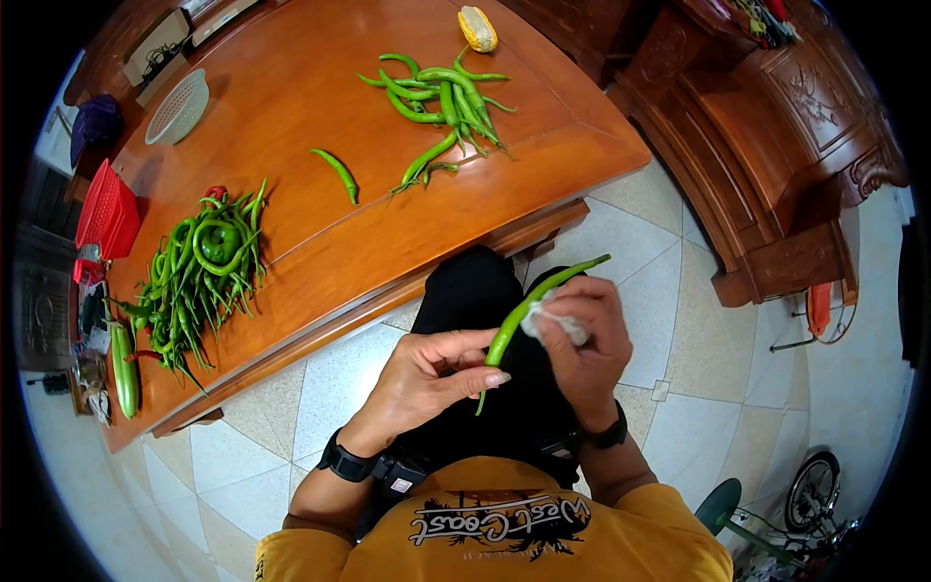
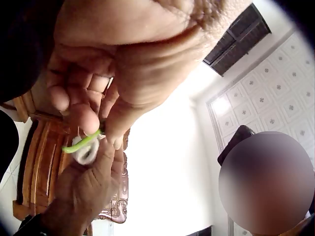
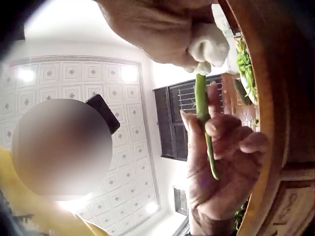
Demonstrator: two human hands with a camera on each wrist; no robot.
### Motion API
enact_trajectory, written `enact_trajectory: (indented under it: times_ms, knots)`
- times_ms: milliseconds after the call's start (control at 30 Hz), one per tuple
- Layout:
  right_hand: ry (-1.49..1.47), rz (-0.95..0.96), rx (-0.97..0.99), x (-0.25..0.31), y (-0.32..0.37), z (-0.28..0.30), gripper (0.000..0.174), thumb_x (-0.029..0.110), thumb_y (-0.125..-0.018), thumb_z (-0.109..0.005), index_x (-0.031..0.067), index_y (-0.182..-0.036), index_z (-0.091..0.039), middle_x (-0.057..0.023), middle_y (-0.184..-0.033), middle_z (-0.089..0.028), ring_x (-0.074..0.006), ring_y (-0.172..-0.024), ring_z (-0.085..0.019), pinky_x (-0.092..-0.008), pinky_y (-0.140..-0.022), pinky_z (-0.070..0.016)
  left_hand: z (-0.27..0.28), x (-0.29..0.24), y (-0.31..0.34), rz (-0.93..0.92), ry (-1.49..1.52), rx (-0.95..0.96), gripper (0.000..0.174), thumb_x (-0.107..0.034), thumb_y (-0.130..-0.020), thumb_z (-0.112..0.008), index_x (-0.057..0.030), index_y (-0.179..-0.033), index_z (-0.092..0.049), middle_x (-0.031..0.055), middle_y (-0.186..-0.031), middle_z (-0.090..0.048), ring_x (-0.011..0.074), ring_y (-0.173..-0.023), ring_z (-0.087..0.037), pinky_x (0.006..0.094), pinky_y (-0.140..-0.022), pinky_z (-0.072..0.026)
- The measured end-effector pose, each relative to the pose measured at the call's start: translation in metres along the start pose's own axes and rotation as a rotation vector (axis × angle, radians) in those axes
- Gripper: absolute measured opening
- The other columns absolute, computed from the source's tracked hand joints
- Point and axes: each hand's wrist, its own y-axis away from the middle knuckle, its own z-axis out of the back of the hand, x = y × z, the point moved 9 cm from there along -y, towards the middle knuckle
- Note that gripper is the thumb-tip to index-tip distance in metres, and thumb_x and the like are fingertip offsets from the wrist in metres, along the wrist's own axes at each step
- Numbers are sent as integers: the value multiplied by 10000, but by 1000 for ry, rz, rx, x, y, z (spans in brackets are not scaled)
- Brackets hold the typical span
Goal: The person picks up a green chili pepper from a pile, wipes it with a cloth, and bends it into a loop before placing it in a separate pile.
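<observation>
A long green chili pepper (image 1: 512, 327) is held slanting above the person's lap. The left hand (image 1: 422, 378) pinches it near its lower end, between thumb and fingers. In the right hand (image 1: 593, 344) is a crumpled white wad (image 1: 562, 328), like tissue or cloth, pressed against the pepper's upper half. From the right wrist view, the wad (image 3: 212, 46) wraps the pepper (image 3: 201, 93) at the top while its thin stem hangs below the left fingers. The left wrist view shows the pepper (image 2: 81, 144) crossing in front of the wad.
On the wooden table (image 1: 310, 107), a large heap of green chilies (image 1: 194, 281) lies at left and a smaller pile (image 1: 446, 102) at the far right. One lone chili (image 1: 337, 175) lies between. A pale basket (image 1: 178, 107), red basket (image 1: 109, 213) and yellow corn-like piece (image 1: 477, 29) also stand there.
</observation>
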Motion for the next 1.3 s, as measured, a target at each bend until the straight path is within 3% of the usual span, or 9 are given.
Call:
enact_trajectory:
  times_ms: [100,367,567,733,967,1067,1300]
  knots:
    - [57,4,-50,-4,-2,8,194,-17,-734,-723,37,-898,-637,-101,-988,-577,-188,-837,-594,-281,-715,-480,-1,-2,1,-18,-44,-18,397,-10,-823,-693,-28,-1209,-602,21,-860,-673,27,-719,-554,183,-636,-467]
    - [-199,51,327,20,10,-30,178,-1,-710,-728,35,-857,-636,-94,-914,-622,-195,-795,-614,-278,-697,-488,5,-4,-1,-77,-117,-60,445,12,-801,-701,-71,-1228,-602,31,-883,-658,52,-722,-568,194,-657,-474]
    - [-50,18,155,7,-2,-8,184,-26,-722,-719,36,-880,-649,-95,-950,-611,-212,-804,-611,-284,-710,-488,3,-13,-1,-184,-399,-63,402,-7,-774,-726,-114,-1156,-661,30,-795,-619,87,-690,-542,221,-614,-443]
    - [23,-7,-25,-10,-5,17,206,-44,-746,-695,27,-926,-626,-114,-977,-593,-200,-848,-597,-282,-722,-478,1,-17,1,-163,-432,-21,386,8,-750,-728,-121,-1111,-689,42,-819,-618,106,-681,-531,237,-600,-428]
    - [114,-28,-86,-19,-6,30,210,-57,-759,-687,25,-939,-618,-111,-994,-583,-187,-880,-586,-270,-742,-474,1,-14,2,-202,-516,-19,431,60,-722,-701,-164,-1090,-704,52,-836,-617,144,-697,-560,257,-617,-450]
    - [125,-60,-92,-26,-4,32,208,-43,-765,-691,33,-946,-620,-110,-1008,-579,-185,-885,-585,-271,-742,-477,3,-16,3,-165,-589,-36,412,50,-708,-734,-150,-1068,-715,41,-852,-606,135,-753,-556,247,-666,-456]
    - [164,-98,-125,-32,-3,39,163,-12,-801,-672,38,-949,-625,-106,-1013,-583,-174,-888,-586,-267,-735,-483,10,-19,5,-191,-667,-97,452,129,-681,-681,-151,-1033,-729,40,-871,-595,143,-780,-569,256,-692,-475]
